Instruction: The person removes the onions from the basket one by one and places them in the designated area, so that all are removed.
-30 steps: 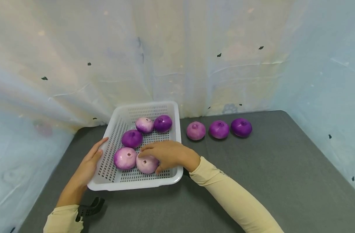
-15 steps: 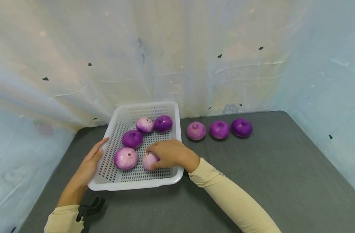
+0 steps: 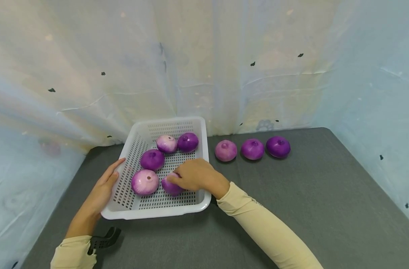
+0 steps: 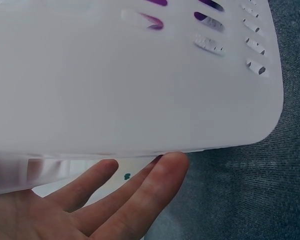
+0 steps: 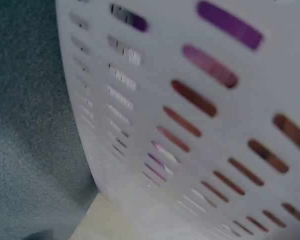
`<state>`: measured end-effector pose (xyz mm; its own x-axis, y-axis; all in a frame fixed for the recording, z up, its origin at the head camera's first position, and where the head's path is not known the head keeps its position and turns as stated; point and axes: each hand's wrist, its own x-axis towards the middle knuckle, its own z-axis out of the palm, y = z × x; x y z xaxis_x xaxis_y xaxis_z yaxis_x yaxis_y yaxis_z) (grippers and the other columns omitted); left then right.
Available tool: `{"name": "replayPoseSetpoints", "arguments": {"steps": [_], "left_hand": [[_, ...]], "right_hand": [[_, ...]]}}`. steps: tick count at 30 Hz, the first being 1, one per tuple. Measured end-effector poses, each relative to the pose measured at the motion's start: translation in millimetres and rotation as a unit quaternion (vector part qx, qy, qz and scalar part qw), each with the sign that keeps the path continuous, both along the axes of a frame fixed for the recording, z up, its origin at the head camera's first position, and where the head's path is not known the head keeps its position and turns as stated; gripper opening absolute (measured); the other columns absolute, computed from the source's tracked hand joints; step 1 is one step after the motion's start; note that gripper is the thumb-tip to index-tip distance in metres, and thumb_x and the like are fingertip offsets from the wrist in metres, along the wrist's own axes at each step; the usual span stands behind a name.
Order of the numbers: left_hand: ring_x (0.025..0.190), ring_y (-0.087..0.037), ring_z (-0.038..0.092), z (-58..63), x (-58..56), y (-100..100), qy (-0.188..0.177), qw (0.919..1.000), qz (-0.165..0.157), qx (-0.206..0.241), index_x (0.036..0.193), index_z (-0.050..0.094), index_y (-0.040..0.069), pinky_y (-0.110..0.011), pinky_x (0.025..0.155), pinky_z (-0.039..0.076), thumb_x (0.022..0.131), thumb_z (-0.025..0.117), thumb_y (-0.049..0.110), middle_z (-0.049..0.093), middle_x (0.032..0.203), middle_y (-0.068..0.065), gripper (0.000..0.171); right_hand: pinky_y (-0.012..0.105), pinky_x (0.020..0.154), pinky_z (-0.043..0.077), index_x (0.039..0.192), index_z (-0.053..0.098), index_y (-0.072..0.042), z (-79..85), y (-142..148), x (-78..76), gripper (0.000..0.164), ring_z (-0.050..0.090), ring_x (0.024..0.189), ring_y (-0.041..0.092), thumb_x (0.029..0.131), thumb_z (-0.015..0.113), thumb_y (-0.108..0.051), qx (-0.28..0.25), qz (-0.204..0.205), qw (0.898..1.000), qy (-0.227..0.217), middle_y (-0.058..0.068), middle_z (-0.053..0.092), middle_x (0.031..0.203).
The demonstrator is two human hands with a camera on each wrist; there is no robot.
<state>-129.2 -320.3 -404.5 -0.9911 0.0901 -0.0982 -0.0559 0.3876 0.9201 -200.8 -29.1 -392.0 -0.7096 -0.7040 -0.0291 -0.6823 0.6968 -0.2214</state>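
A white slotted plastic basket (image 3: pixel 150 213) stands on the table, with several red onions inside. Within its front right part, my right hand (image 3: pixel 197 175) grips a red onion (image 3: pixel 171 186) with the thumb and fingers; its purple side shows and the hand covers its right part. Just left of it lies a paler onion (image 3: pixel 144 182), and further back are a purple onion (image 3: pixel 152 160), a pink-white onion (image 3: pixel 166 144) and a dark purple onion (image 3: pixel 187 142). Extended fingers of my left hand (image 3: pixel 102 188) touch the basket's left side. In the right wrist view the basket wall (image 5: pixel 155 65) hides most of the right hand.
Right of the basket, a row holds a pink onion (image 3: pixel 225 151), a purple onion (image 3: pixel 253 149) and a darker onion (image 3: pixel 278 147) on the dark grey table (image 3: pixel 312 186). Pale plastic sheeting (image 3: pixel 197 63) hangs behind and at both sides.
The onion under my right hand has shifted slightly right and turned: its pale end faced up before, its purple side shows now. The left hand and the basket have stayed in place.
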Motion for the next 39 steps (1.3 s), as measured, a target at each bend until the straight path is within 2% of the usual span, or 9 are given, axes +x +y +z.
{"name": "replayPoseSetpoints", "arguments": {"steps": [3,5,14,17,20,26,29,34,39], "left_hand": [[0.102,-0.021,0.070,0.0,-0.1,0.1,0.001,1.0000,-0.001,-0.002,0.161,0.006,0.028,-0.051,0.070,0.061,0.110,0.019,0.037,0.022,0.158,-0.032,0.053],[0.100,-0.019,0.070,-0.9,-0.2,-0.4,0.001,1.0000,-0.001,0.000,0.161,0.006,0.028,-0.051,0.069,0.061,0.110,0.019,0.037,0.023,0.158,-0.032,0.053],[0.098,-0.007,0.067,-2.4,-1.0,-2.1,0.000,1.0000,-0.002,0.000,0.161,0.007,0.029,-0.049,0.072,0.061,0.110,0.019,0.037,0.022,0.158,-0.031,0.053],[0.097,-0.005,0.067,-2.5,-1.4,-2.1,-0.002,1.0000,-0.002,0.003,0.161,0.007,0.030,-0.049,0.072,0.061,0.110,0.019,0.037,0.022,0.158,-0.031,0.053],[0.096,-0.006,0.068,-2.6,-1.9,-2.0,-0.002,1.0000,-0.004,0.005,0.161,0.007,0.030,-0.050,0.071,0.061,0.110,0.019,0.038,0.022,0.157,-0.031,0.053],[0.094,-0.002,0.068,-2.2,-1.4,-2.2,0.000,0.9999,-0.005,0.009,0.161,0.007,0.031,-0.049,0.069,0.061,0.110,0.019,0.039,0.021,0.157,-0.033,0.053],[0.096,-0.002,0.066,-1.6,-0.5,-1.9,0.002,1.0000,-0.004,0.002,0.161,0.007,0.032,-0.049,0.069,0.061,0.110,0.019,0.039,0.021,0.157,-0.032,0.053],[0.097,0.001,0.065,-1.6,-0.2,-1.5,0.003,1.0000,-0.004,-0.003,0.161,0.008,0.032,-0.049,0.072,0.061,0.109,0.020,0.041,0.020,0.158,-0.031,0.053],[0.096,-0.001,0.066,-1.2,0.4,-1.5,0.006,0.9998,-0.015,0.013,0.161,0.007,0.033,-0.050,0.070,0.061,0.109,0.020,0.042,0.019,0.157,-0.033,0.054]], "right_hand": [[0.036,0.076,0.056,0.114,0.072,-0.029,0.7,0.7,-0.2,0.036,0.068,0.096,0.012,0.102,0.044,-0.049,-0.008,0.002,1.000,0.008,-0.007,0.074,0.106],[0.039,0.090,0.055,0.137,0.060,-0.031,1.1,1.7,-0.2,0.042,0.065,0.116,0.013,0.102,0.047,-0.047,-0.015,0.015,1.000,0.008,-0.006,0.067,0.132],[0.031,0.112,0.042,0.142,0.051,-0.043,-0.9,4.8,-3.3,0.063,0.046,0.137,0.006,0.084,0.073,-0.056,-0.009,0.202,0.979,0.005,-0.017,0.049,0.149],[0.029,0.106,0.045,0.139,0.053,-0.042,-1.6,5.0,-2.6,0.063,0.050,0.131,0.001,0.081,0.077,-0.054,-0.002,0.196,0.981,0.001,-0.021,0.053,0.142],[0.024,0.091,0.049,0.129,0.058,-0.037,-1.2,5.4,-1.3,0.054,0.056,0.110,-0.001,0.081,0.078,-0.051,-0.014,0.180,0.984,-0.001,-0.020,0.059,0.126],[0.021,0.068,0.044,0.116,0.059,-0.034,-0.4,4.7,-0.6,0.048,0.052,0.084,0.001,0.077,0.081,-0.053,-0.014,0.175,0.984,-0.005,-0.021,0.061,0.104],[0.021,0.067,0.045,0.123,0.057,-0.034,-0.2,3.9,-0.9,0.050,0.055,0.081,0.000,0.082,0.074,-0.057,-0.014,0.169,0.985,-0.017,-0.020,0.064,0.100],[0.025,0.069,0.050,0.145,0.046,-0.039,1.2,3.9,0.1,0.048,0.061,0.077,0.003,0.100,0.046,-0.057,-0.004,0.152,0.988,-0.024,-0.011,0.069,0.088],[0.030,0.096,0.051,0.145,0.046,-0.048,2.5,3.0,1.3,0.041,0.063,0.114,0.007,0.105,0.036,-0.046,0.014,0.160,0.987,-0.010,-0.012,0.065,0.130]]}}
